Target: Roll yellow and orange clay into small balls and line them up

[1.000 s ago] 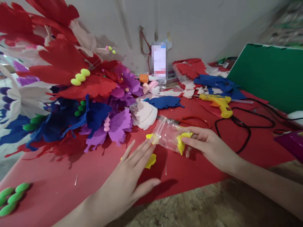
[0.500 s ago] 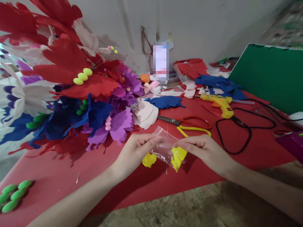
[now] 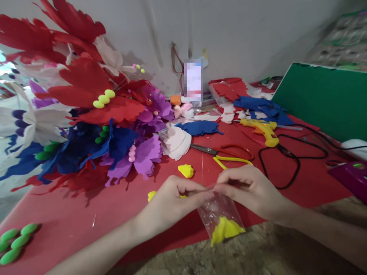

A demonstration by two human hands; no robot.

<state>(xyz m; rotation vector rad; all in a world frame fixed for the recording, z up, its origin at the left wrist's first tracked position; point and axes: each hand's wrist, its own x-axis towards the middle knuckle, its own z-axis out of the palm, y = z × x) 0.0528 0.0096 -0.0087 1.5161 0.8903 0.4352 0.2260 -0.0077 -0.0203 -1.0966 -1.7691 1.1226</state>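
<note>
A small clear zip bag point(image 3: 210, 210) hangs by its top edge between my two hands, over the front edge of the red table. Inside it, near the bottom, is yellow clay-like material point(image 3: 226, 230). My left hand point(image 3: 174, 198) pinches the bag's upper left edge between thumb and fingers. My right hand point(image 3: 249, 193) grips the same edge close by, thumb and forefinger together. Beyond my left hand a yellow lump point(image 3: 186, 170) lies on the table. Another yellow piece point(image 3: 151, 196) is partly hidden behind that hand.
Scissors point(image 3: 212, 151) with red and yellow handles lie behind the hands. A yellow glue gun point(image 3: 262, 128) with a black cord is at right, before a green board point(image 3: 323, 103). Large fabric flowers point(image 3: 86, 95) crowd the left. Several green ovals point(image 3: 21, 240) sit front left on the red table point(image 3: 114, 229).
Both hands have moved down and toward me with the bag. The bag has turned to hang upright, yellow material at the bottom. One yellow lump beyond my left hand is now uncovered.
</note>
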